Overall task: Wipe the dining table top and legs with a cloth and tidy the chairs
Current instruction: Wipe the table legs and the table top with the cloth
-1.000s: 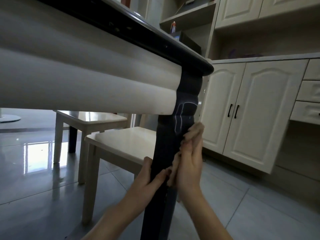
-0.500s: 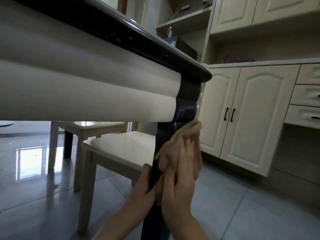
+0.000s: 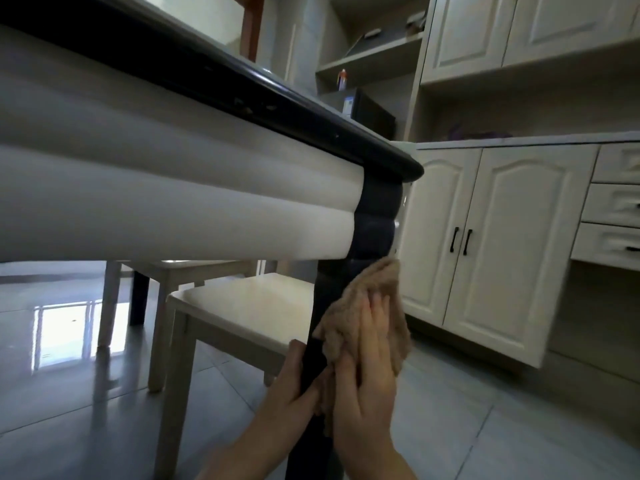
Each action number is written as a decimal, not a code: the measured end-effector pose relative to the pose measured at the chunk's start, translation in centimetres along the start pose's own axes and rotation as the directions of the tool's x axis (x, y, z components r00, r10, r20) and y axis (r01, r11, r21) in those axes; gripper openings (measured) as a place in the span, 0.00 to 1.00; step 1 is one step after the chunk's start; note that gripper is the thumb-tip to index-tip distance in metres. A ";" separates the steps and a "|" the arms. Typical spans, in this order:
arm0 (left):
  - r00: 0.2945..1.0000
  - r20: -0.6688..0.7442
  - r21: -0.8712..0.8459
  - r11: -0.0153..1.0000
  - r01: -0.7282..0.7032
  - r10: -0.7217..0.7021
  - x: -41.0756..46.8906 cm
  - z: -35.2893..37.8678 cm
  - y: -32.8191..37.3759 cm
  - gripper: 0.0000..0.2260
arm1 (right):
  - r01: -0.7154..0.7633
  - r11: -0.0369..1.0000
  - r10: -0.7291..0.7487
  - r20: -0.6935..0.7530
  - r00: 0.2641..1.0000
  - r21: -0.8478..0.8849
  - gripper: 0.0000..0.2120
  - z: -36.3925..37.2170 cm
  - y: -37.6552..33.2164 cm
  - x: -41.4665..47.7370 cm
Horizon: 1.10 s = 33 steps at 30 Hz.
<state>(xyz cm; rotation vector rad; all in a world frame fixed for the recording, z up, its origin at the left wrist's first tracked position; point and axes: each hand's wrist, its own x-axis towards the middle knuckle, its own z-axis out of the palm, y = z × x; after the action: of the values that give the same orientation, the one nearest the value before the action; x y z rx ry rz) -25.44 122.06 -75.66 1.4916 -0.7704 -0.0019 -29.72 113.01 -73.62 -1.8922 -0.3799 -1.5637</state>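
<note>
I look up from low down at the dining table [image 3: 173, 209], with its white rounded apron and dark top edge. Its dark corner leg [image 3: 374, 216] runs down the middle of the view. A tan cloth [image 3: 377, 289] lies against the leg's right face, pressed there by my right hand [image 3: 367, 379] with flat fingers. My left hand [image 3: 294, 389] wraps the leg from the left, thumb across the front, just below the cloth. A white chair [image 3: 249, 303] stands tucked under the table behind the leg.
A second white chair [image 3: 180, 268] stands further back under the table. Cream cabinets [image 3: 485, 254] with black handles and drawers line the right wall close to the leg. Shelves [image 3: 374, 60] above hold small items. The grey tiled floor [image 3: 502, 427] is glossy.
My right hand with the cloth has slid up the leg, the cloth now spreading out above my fingers. The left hand keeps its grip on the leg. My view has tilted upward slightly.
</note>
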 end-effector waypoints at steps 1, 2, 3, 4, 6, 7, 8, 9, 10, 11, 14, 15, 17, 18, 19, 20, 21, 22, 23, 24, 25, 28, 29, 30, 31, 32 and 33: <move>1.000 -0.003 0.017 1.000 0.001 -0.001 0.1 0.1 0.1 0.12 | 0.052 0.998 -0.051 0.040 0.998 -0.028 0.28 -0.1 -0.5 0.7; 1.000 -0.008 0.031 0.999 -0.009 0.009 0.2 0.1 0.0 0.13 | 0.076 0.997 -0.073 0.078 0.994 -0.027 0.27 -0.2 -1.0 2.1; 1.000 -0.020 0.039 0.999 -0.020 0.021 0.2 0.1 -0.2 0.12 | 0.083 0.997 -0.083 0.101 0.991 0.004 0.25 -0.4 -1.8 3.7; 0.999 -0.035 0.034 0.999 -0.025 0.027 0.3 0.1 -0.5 0.11 | 0.077 0.996 -0.082 0.108 0.991 0.049 0.24 -0.5 -2.5 5.3; 0.999 -0.026 0.001 1.000 -0.024 0.024 0.4 0.1 -0.9 0.11 | 0.038 0.993 -0.047 0.078 0.996 0.114 0.24 -0.8 -2.9 7.4; 1.000 -0.009 -0.004 1.000 -0.021 0.021 0.3 0.0 -0.9 0.13 | 0.013 0.991 -0.020 0.051 0.999 0.132 0.24 -0.8 -2.8 7.8; 1.000 0.003 -0.001 1.000 -0.018 0.018 0.3 -0.1 -1.0 0.15 | -0.018 0.989 0.015 0.023 1.000 0.150 0.25 -0.7 -2.3 7.7; 1.000 0.012 0.004 1.000 -0.016 0.016 0.3 -0.1 -1.0 0.15 | -0.053 0.984 0.054 -0.003 0.999 0.169 0.25 -0.7 -1.8 7.2; 1.000 0.014 0.004 1.000 -0.017 0.017 0.3 -0.1 -0.8 0.15 | -0.084 0.979 0.091 -0.027 0.996 0.185 0.26 -0.5 -1.3 6.4; 1.000 0.010 0.000 1.000 -0.015 0.015 0.3 -0.1 -0.7 0.15 | -0.099 0.977 0.109 -0.044 0.993 0.187 0.26 -0.4 -1.0 5.4; 1.000 0.000 -0.005 1.000 -0.001 0.001 0.2 0.1 -0.3 0.13 | -0.007 0.997 0.007 -0.001 1.000 0.073 0.26 -0.1 -1.1 3.4; 1.000 -0.001 -0.004 1.000 0.000 0.000 0.2 0.2 -0.3 0.13 | 0.046 0.998 -0.047 0.042 0.998 0.033 0.25 -0.3 -1.5 3.7; 1.000 -0.006 -0.001 1.000 -0.008 0.008 0.3 0.0 -0.8 0.11 | 0.090 0.996 -0.092 0.071 0.993 0.027 0.25 -0.7 -1.9 5.6; 1.000 -0.003 0.017 1.000 -0.011 0.011 0.3 -0.1 -1.0 0.12 | 0.073 0.996 -0.075 0.051 0.996 0.047 0.25 -0.8 -1.8 6.7; 1.000 0.008 0.039 0.999 -0.013 0.012 0.3 -0.1 -1.2 0.15 | 0.043 0.996 -0.045 0.024 0.999 0.075 0.26 -0.9 -1.6 7.6; 1.000 0.017 0.051 0.999 -0.012 0.012 0.4 -0.2 -1.3 0.18 | 0.015 0.995 -0.014 -0.010 1.000 0.103 0.26 -1.0 -1.1 8.1; 1.000 0.021 0.050 0.999 -0.012 0.011 0.4 -0.3 -1.4 0.21 | -0.021 0.990 0.025 -0.024 0.999 0.142 0.26 -0.9 -0.4 7.9; 1.000 0.024 0.043 0.999 -0.012 0.011 0.4 -0.3 -1.4 0.21 | -0.083 0.979 0.089 -0.023 0.996 0.187 0.26 -0.9 0.2 7.1; 1.000 0.022 0.029 1.000 -0.011 0.010 0.5 -0.3 -1.3 0.19 | -0.163 0.960 0.169 -0.004 0.986 0.229 0.26 -0.7 0.5 5.8; 1.000 0.023 0.011 1.000 -0.009 0.009 0.3 -0.2 -1.0 0.17 | -0.211 0.950 0.215 0.007 0.976 0.231 0.26 -0.7 0.7 4.3; 1.000 0.023 0.006 1.000 -0.005 0.004 0.2 -0.2 -0.8 0.17 | -0.195 0.957 0.195 0.022 0.981 0.213 0.27 -0.7 0.6 3.2; 0.999 0.001 0.017 0.999 -0.038 0.038 0.2 -0.1 -0.7 0.21 | 0.104 0.993 -0.110 0.110 0.988 0.059 0.25 -0.8 -1.7 4.2; 0.999 -0.012 0.013 0.999 -0.044 0.044 0.2 -0.1 -0.8 0.21 | 0.137 0.988 -0.146 0.129 0.981 0.073 0.25 -0.6 -2.8 5.9; 0.999 -0.022 0.003 0.999 -0.042 0.042 0.3 -0.1 -0.9 0.21 | 0.138 0.985 -0.150 0.127 0.981 0.099 0.25 -0.4 -3.9 7.5; 0.999 -0.023 -0.007 0.999 -0.037 0.037 0.3 -0.1 -1.0 0.21 | 0.134 0.984 -0.147 0.109 0.983 0.116 0.25 -0.2 -4.1 8.7; 0.999 -0.019 -0.017 0.999 -0.040 0.040 0.4 0.0 -1.1 0.22 | 0.115 0.985 -0.127 0.086 0.988 0.131 0.24 0.0 -3.9 9.3; 0.999 -0.012 -0.019 0.999 -0.046 0.045 0.4 0.0 -1.2 0.22 | 0.078 0.984 -0.090 0.065 0.994 0.161 0.23 0.1 -3.3 9.4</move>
<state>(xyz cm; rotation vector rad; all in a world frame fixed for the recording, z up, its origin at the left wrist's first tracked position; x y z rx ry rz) -24.58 121.73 -76.51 1.4548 -0.7929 0.0337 -29.29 113.89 -63.70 -1.8336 -0.6052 -1.4751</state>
